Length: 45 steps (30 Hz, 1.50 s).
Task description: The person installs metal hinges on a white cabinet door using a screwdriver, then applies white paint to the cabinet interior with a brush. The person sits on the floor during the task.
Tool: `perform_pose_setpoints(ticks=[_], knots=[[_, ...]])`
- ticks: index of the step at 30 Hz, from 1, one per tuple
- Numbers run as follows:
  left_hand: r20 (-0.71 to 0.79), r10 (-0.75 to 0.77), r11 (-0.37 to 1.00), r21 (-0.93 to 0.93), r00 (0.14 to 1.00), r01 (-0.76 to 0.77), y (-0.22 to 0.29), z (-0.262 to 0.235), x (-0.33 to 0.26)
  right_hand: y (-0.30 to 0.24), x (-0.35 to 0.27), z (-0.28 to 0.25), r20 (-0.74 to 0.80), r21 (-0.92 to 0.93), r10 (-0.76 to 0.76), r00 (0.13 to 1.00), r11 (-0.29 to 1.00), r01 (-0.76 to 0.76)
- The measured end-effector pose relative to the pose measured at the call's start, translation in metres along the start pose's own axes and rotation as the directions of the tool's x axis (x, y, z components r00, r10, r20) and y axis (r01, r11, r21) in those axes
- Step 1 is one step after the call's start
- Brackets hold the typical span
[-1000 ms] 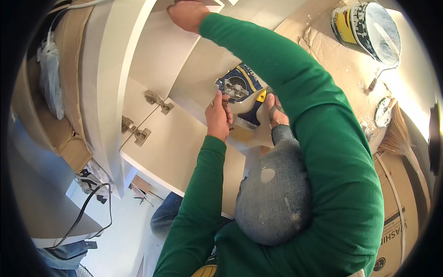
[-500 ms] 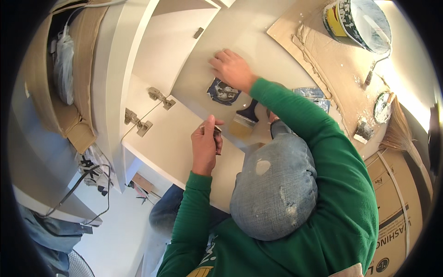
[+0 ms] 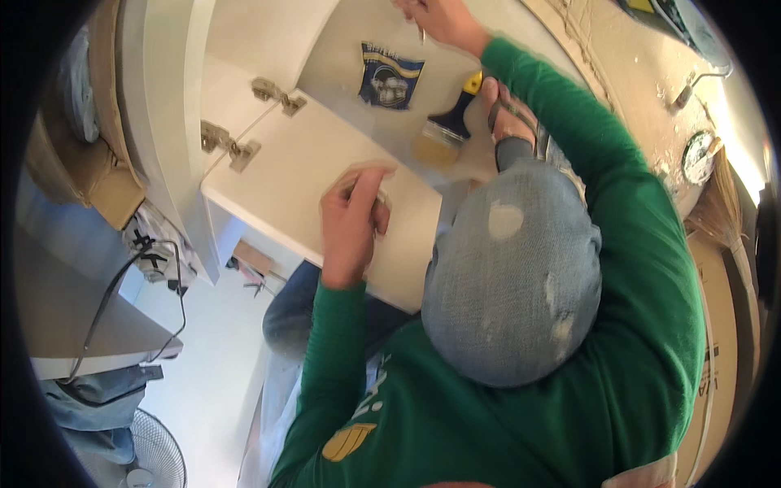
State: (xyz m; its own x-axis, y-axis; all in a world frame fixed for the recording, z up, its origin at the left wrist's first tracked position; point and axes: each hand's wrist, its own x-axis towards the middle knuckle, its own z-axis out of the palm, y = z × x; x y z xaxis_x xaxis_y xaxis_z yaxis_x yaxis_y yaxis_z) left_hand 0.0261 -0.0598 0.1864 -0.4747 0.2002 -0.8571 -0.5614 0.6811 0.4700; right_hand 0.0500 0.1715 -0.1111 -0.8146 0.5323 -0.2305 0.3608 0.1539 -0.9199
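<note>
My left hand (image 3: 351,218) is blurred, its fingers bent against a white cabinet door (image 3: 293,175) that lies flat before me. Whether it holds anything is unclear. My right hand (image 3: 438,19) reaches to the top edge of the view over a second white panel (image 3: 342,49) and pinches a small thin metal piece (image 3: 422,33). On that panel lie a blue packet (image 3: 391,76) and a paintbrush (image 3: 449,124) with a black and yellow handle. Two metal hinges (image 3: 229,145) sit on the door's left edge. My raised knee (image 3: 508,276) in paint-spotted grey jeans hides the panel's right part.
A paint can (image 3: 675,24) and a round lid (image 3: 700,156) stand on brown cardboard (image 3: 602,65) at the upper right. A black cable (image 3: 122,285), a floor fan (image 3: 154,455) and folded jeans (image 3: 89,407) are at the lower left. Cardboard boxes (image 3: 102,175) lean at the left.
My right hand has left the blue packet and moved up to the far edge. My left hand has slid a little toward me on the door.
</note>
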Motion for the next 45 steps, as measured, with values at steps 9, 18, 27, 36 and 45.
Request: perform_pose_setpoints(ticks=[9,18,27,36,45], knots=[[-0.337,0.225,0.973,0.025,0.914,-0.230,-0.040,-0.101,-0.117,-0.045,-0.073,0.059,0.214,-0.373,-0.167,0.962,0.897,0.239],[-0.223,-0.039,0.900,0.416,0.974,0.131,-0.086,-0.085,-0.117,-0.014,-0.084,0.011,0.452,-0.571,-0.161,0.878,0.703,0.423],[-0.113,-0.082,0.836,0.533,0.990,0.130,-0.063,-0.075,-0.107,0.007,-0.097,0.064,0.642,-0.462,-0.280,0.714,0.602,0.652],[-0.143,-0.066,0.832,0.539,0.987,0.134,-0.076,-0.081,-0.103,0.018,-0.108,0.050,0.637,-0.431,-0.307,0.707,0.619,0.656],[-0.051,0.167,0.866,0.485,0.985,-0.122,-0.063,-0.064,-0.112,-0.030,-0.068,0.078,0.661,-0.470,-0.129,0.739,0.697,0.542]])
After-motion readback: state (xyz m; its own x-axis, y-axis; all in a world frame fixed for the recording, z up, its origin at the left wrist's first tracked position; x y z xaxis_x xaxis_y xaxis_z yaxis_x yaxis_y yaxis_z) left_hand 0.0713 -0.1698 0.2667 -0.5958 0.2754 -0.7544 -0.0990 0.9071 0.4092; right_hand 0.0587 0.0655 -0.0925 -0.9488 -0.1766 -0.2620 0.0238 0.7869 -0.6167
